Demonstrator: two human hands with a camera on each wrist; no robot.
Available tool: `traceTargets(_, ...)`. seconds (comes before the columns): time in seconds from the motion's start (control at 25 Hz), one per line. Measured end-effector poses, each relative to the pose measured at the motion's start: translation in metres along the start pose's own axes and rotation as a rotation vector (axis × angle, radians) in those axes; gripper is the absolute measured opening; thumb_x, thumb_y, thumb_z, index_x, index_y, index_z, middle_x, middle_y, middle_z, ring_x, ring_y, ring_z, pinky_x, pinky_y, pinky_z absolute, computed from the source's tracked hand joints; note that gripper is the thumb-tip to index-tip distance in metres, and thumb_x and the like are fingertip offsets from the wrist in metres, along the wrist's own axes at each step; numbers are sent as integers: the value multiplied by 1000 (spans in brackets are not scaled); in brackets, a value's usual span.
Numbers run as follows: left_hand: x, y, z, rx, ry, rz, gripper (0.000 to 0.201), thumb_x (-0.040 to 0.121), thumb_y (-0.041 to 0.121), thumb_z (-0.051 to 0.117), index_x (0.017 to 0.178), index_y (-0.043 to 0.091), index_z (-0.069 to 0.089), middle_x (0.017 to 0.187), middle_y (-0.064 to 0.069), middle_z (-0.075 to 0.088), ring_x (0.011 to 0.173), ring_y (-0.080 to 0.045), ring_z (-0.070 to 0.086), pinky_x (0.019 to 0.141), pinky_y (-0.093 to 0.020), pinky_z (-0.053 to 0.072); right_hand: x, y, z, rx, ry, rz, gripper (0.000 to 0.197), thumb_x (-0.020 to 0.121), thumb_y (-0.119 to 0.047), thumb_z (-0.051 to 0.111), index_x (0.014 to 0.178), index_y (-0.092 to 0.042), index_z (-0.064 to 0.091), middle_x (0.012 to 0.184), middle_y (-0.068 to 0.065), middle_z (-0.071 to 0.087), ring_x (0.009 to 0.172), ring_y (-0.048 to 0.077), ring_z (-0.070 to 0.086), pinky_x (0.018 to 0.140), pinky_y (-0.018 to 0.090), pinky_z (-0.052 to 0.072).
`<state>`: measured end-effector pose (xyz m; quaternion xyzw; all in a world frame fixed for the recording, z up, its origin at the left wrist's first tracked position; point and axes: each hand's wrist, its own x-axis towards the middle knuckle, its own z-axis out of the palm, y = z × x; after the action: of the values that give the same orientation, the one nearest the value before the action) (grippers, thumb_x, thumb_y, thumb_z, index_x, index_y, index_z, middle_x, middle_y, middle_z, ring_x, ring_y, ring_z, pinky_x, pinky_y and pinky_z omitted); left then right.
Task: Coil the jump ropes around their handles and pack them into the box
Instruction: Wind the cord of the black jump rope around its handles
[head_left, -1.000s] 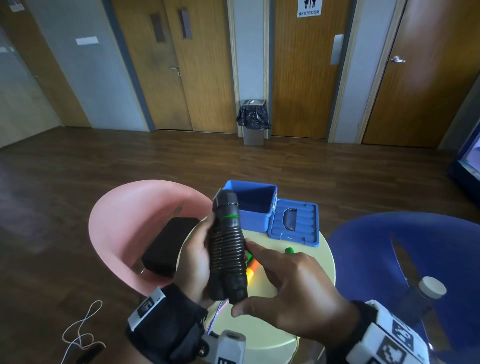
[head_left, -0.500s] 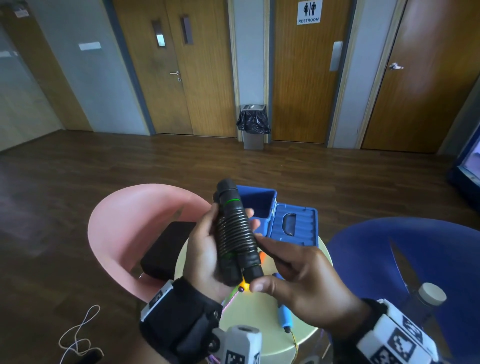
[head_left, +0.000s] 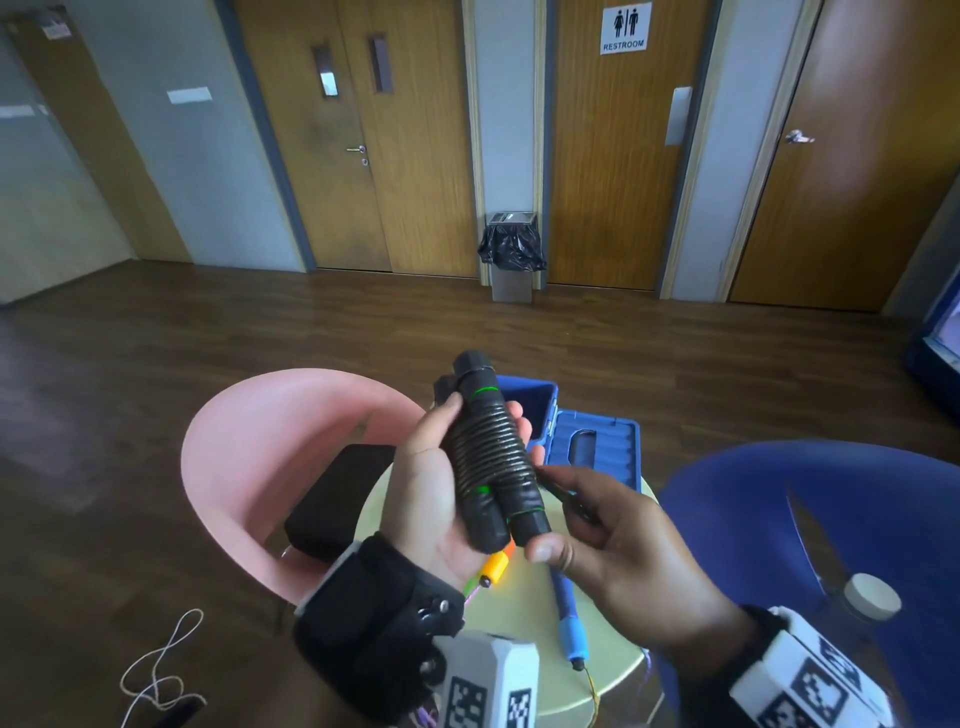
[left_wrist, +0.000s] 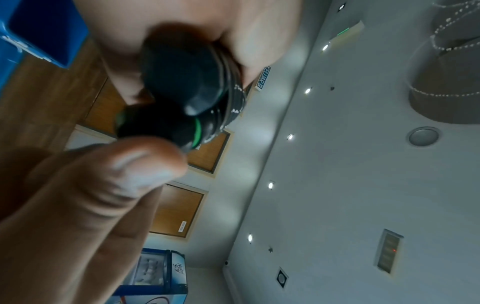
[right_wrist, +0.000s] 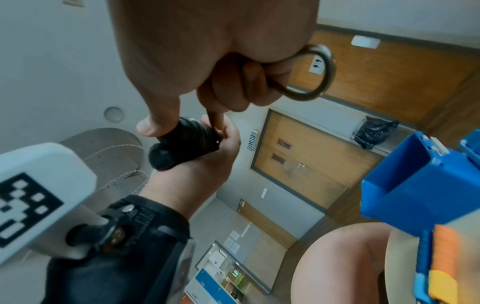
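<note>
A black jump rope (head_left: 491, 452) has its two handles side by side, with the cord coiled tightly round them and green rings at the ends. My left hand (head_left: 483, 415) grips this bundle upright above the table, thumb on the left and fingers behind. My right hand (head_left: 550, 512) sets its thumb against the lower handle end and pinches the cord's loose end, and a loop of cord (right_wrist: 315, 72) sticks out of its curled fingers. The open blue box (head_left: 535, 400) stands behind, its lid (head_left: 597, 452) folded flat to the right.
An orange-yellow handle (head_left: 496, 564) and a blue handle (head_left: 569, 621) of other ropes lie on the round pale table (head_left: 530, 670). A pink chair (head_left: 249, 447) carries a black case (head_left: 332, 499) on the left. A blue chair (head_left: 831, 499) and a capped bottle (head_left: 872, 597) are at right.
Both hands have lifted the black bundle higher and tilted its top to the left. My right hand slid from the bundle's front to its lower right, taking the cord end.
</note>
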<state>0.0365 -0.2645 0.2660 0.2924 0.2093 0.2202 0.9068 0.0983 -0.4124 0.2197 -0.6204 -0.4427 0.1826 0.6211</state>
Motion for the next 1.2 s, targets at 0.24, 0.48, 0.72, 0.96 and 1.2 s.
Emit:
traceTargets(0.24,18,-16,-5,-14,126,-2,36,101,35,49,102,2,63,77,-11,67,65,-20,68,66,-30,60,0,12,7,-98,77,79,55,71,-74,67,97,-26,72,64,-12,52,60,2,40,56,19,33)
traceTargets(0.48,38,-26,-16,11,181,5,38,102,38,48,101,2,60,77,-11,65,61,-20,65,55,-26,57,6,31,14,-73,121,206,15,92,-34,68,93,-20,73,62,-14,55,54,-2,43,52,13,36)
traceTargets(0.72,66,-42,-37,75,308,17,37,99,38,52,100,2,60,69,-13,65,55,-25,63,48,-28,51,13,60,24,-114,189,345,17,98,-28,61,87,-27,74,63,-12,54,57,6,41,52,19,35)
traceTargets(0.96,62,-49,-53,164,334,47,46,97,47,55,91,2,63,63,-12,67,57,-26,65,58,-33,52,5,74,26,-148,81,338,15,100,-31,56,94,-29,70,73,-4,60,64,6,46,59,22,39)
traceTargets(1.2,44,-49,-52,233,250,58,50,96,55,51,100,7,65,72,-11,69,60,-23,66,66,-37,54,2,67,20,-224,-82,348,43,84,-65,49,99,-28,63,80,-4,58,69,7,49,67,26,42)
